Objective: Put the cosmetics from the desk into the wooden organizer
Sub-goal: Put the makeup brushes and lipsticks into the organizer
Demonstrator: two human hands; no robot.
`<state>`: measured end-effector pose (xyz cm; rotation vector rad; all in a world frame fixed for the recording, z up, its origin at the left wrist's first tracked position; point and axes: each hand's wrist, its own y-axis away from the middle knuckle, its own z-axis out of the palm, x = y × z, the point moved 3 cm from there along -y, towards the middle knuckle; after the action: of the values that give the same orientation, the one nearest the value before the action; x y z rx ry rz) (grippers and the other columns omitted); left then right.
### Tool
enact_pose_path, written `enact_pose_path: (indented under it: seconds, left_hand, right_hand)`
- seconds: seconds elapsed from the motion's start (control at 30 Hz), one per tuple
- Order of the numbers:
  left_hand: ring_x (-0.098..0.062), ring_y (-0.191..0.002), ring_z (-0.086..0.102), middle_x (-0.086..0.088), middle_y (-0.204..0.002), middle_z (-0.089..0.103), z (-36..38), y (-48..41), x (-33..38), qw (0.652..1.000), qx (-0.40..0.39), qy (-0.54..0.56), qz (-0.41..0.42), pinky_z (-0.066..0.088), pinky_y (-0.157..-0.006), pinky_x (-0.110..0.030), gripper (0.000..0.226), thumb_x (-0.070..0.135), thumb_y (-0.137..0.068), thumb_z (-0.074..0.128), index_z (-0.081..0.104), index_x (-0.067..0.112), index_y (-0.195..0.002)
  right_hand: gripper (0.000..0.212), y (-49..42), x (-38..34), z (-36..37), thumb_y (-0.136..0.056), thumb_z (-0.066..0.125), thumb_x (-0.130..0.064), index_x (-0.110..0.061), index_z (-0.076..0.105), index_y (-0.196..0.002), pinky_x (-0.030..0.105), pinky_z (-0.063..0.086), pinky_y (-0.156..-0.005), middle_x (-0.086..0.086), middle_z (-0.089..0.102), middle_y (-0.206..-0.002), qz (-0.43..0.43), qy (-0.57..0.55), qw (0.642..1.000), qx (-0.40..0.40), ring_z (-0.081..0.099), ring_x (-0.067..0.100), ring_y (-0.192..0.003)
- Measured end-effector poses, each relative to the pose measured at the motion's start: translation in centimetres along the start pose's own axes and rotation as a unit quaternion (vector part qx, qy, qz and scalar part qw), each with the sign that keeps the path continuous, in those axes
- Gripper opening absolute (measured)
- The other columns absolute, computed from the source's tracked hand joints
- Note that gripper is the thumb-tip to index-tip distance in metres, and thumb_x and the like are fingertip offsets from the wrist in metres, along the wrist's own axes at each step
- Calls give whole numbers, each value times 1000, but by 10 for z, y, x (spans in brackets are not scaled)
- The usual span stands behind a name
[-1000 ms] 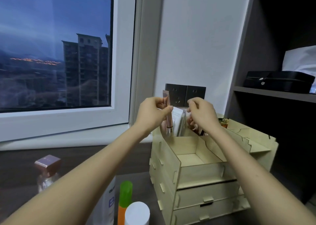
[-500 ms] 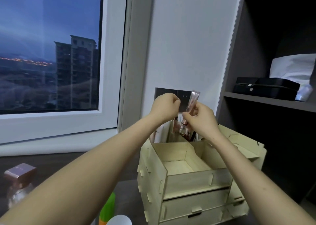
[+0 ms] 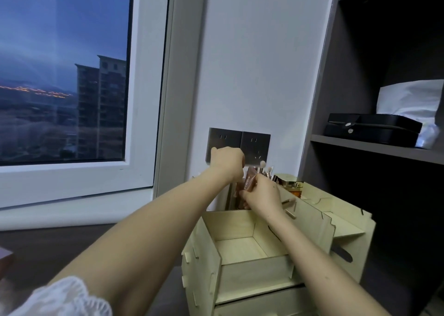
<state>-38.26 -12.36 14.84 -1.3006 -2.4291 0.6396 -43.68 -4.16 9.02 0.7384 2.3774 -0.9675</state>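
Right hand [image 3: 260,195] pinched on a rose-gold tube [image 3: 249,183], half sunk in the rear slot of the wooden organizer [image 3: 252,270]; left hand [image 3: 228,163] curled above, contents hidden. Mid-insertion, seemingly. Next: push down, release, return to the counter [image 3: 60,246].

A large window [image 3: 64,70] fills the upper left of the frame, showing a dusky blue sky, a tall apartment block [image 3: 101,106] and a line of small orange lights far off at the left. Its white frame [image 3: 141,99] runs down to a pale sill [image 3: 72,210] across the left middle. At the centre, a plain white wall [image 3: 259,63] carries two dark grey power sockets [image 3: 239,145] side by side. On the right stands a dark shelf unit [image 3: 374,145]; on its shelf, at the right middle, a flat black case [image 3: 371,129] lies with a white bag [image 3: 410,99] just behind it. The dark desk surface [image 3: 60,246] spans the lower left.
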Motion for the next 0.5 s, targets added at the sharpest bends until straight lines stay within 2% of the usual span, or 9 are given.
enact_pose_path:
  seconds: [0.07, 0.13, 0.2, 0.27, 0.3, 0.37, 0.47, 0.5]
  left_hand:
    - [-24, -95, 61, -3, -101, 69, -1, -2, 0, 1000, 9, 17, -11, 39, -88, -33, 21, 5, -82, 55, 67, 13, -98]
    - [-24, -83, 57, -3, -87, 64, -4, -4, -1, 1000, 3, 18, -18, 38, -80, -31, 17, -1, -80, 52, 60, 14, -80]
    - [-24, -72, 50, -1, -72, 55, -8, -6, -4, 1000, -5, 11, -25, 35, -74, -30, 26, -4, -78, 50, 45, 15, -62]
    - [-20, -59, 42, 0, -58, 43, -12, -8, -5, 1000, -9, 5, -26, 32, -68, -29, 32, -5, -75, 49, 35, 15, -55]
    - [-19, -56, 40, 0, -56, 41, -13, -8, -5, 1000, -12, -1, -25, 31, -67, -28, 32, -5, -75, 50, 34, 15, -54]
    - [-21, -64, 45, 0, -63, 48, -11, -8, -6, 999, -25, -12, -23, 32, -73, -30, 28, -1, -76, 52, 40, 15, -57]
    - [-25, -80, 50, -3, -84, 60, -7, -7, -6, 999, -37, -10, -13, 34, -89, -36, 6, 7, -81, 56, 59, 13, -80]
    - [-25, -82, 51, -4, -88, 63, -6, -7, -7, 999, -37, -7, -10, 34, -92, -37, 8, 10, -82, 56, 62, 12, -87]
  right_hand:
    - [13, -1, 2, 3, -84, 62, -13, -15, 51, -77, 42, 55, -80, 15, 70, -89, 0, 10, 1000, 7, 67, 31, -87]
    - [18, -4, 1, 5, -87, 58, -14, -16, 49, -71, 42, 54, -82, 19, 69, -96, 4, 10, 1000, 16, 66, 35, -96]
    - [10, -8, -1, 6, -89, 55, -14, -12, 55, -79, 41, 53, -84, 21, 67, -104, -5, 17, 999, 28, 62, 37, -105]
    - [9, -11, -5, 7, -89, 54, -12, -7, 61, -92, 37, 52, -81, 18, 67, -102, -22, 25, 998, 47, 62, 36, -101]
    - [11, -12, -7, 7, -89, 53, -12, -7, 62, -94, 37, 52, -79, 17, 68, -99, -26, 28, 998, 49, 63, 35, -97]
    - [13, -14, -9, 9, -88, 52, -13, -9, 65, -89, 35, 52, -74, 14, 69, -94, -24, 58, 997, 36, 63, 34, -92]
    - [17, -15, -10, 9, -89, 50, -17, -12, 64, -80, 29, 45, -65, 12, 69, -91, -6, 130, 991, 25, 63, 34, -90]
    - [17, -15, -9, 9, -89, 49, -18, -12, 64, -83, 30, 45, -65, 12, 68, -92, -1, 143, 990, 23, 63, 34, -90]
